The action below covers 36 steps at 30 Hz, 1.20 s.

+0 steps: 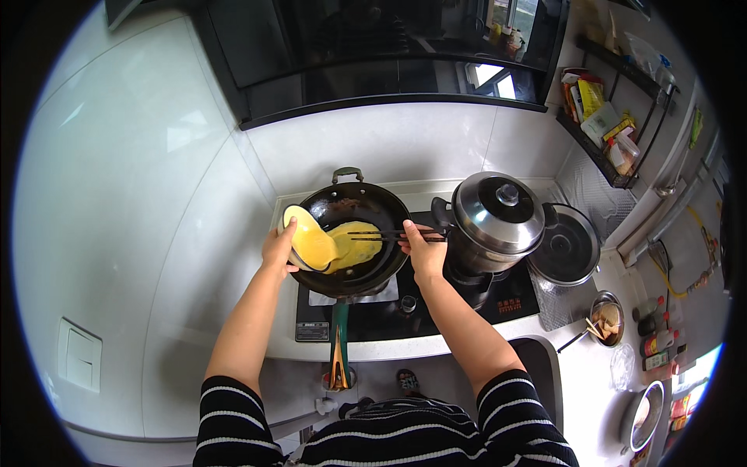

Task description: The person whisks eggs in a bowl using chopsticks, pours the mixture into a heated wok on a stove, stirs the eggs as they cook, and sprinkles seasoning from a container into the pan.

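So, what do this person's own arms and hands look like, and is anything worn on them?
The left hand and right hand are bare: no gloves, watch or bracelet shows. The forearms are uncovered too, below short black sleeves with thin white stripes.

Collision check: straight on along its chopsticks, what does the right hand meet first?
Probably the bowl, chopsticks leading; depth is unclear, so their tips could hit the yellow mixture in the wok first.
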Each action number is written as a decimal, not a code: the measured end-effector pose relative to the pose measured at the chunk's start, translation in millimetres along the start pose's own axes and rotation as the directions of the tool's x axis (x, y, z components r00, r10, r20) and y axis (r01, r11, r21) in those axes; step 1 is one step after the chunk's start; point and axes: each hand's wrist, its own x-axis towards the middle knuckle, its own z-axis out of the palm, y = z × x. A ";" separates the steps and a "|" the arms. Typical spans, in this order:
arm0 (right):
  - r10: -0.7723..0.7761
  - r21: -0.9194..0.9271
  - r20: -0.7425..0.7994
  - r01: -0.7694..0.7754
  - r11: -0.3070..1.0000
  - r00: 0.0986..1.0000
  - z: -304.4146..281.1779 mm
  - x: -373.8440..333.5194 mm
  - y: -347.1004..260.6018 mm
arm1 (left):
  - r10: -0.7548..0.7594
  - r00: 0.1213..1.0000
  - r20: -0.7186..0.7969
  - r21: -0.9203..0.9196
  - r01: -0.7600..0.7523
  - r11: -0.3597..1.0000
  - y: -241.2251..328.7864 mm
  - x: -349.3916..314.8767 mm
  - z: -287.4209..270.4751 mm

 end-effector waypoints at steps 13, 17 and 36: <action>-0.049 0.006 -0.046 0.049 0.999 0.998 -27.3 -10.4 5.9 | 0.507 0.819 0.268 0.693 -0.530 0.489 53.5 -58.5 63.3; -0.043 0.027 -0.059 0.044 0.999 0.997 -31.9 -9.3 13.8 | 0.525 0.787 0.323 0.741 -0.556 0.376 62.6 -61.8 70.4; -0.033 0.228 0.082 0.013 0.974 0.996 47.4 -76.1 72.9 | 0.086 0.994 0.071 0.310 -0.104 0.945 54.4 -30.0 34.5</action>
